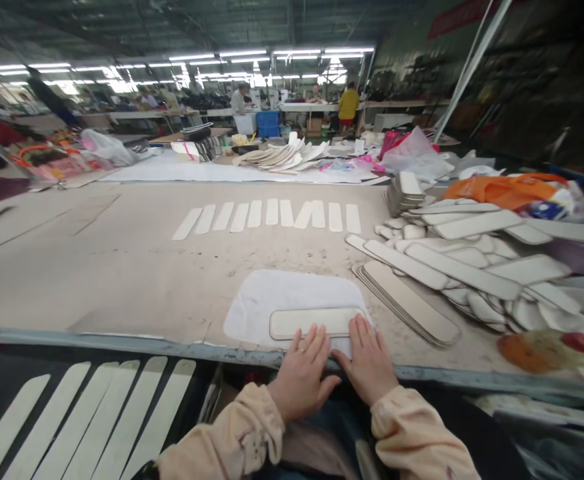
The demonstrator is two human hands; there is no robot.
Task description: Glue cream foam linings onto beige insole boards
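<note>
A long white strip with rounded ends and a dark edge (317, 321) lies flat on a white cloth (257, 293) near the table's front edge. My left hand (305, 373) rests with fingers stretched out over the strip's near edge. Flat on the strip's right end are the fingers of my right hand (369, 360), also extended. Neither hand grasps anything. Just right of the cloth sits a slanted stack of similar strips (407, 303).
A large heap of strips (472, 267) covers the table's right side, with an orange bag (512, 190) behind it. Smaller white pieces (272, 213) form a row mid-table. Below left, several long pale strips (87, 420) lie on a dark surface. People work in the background.
</note>
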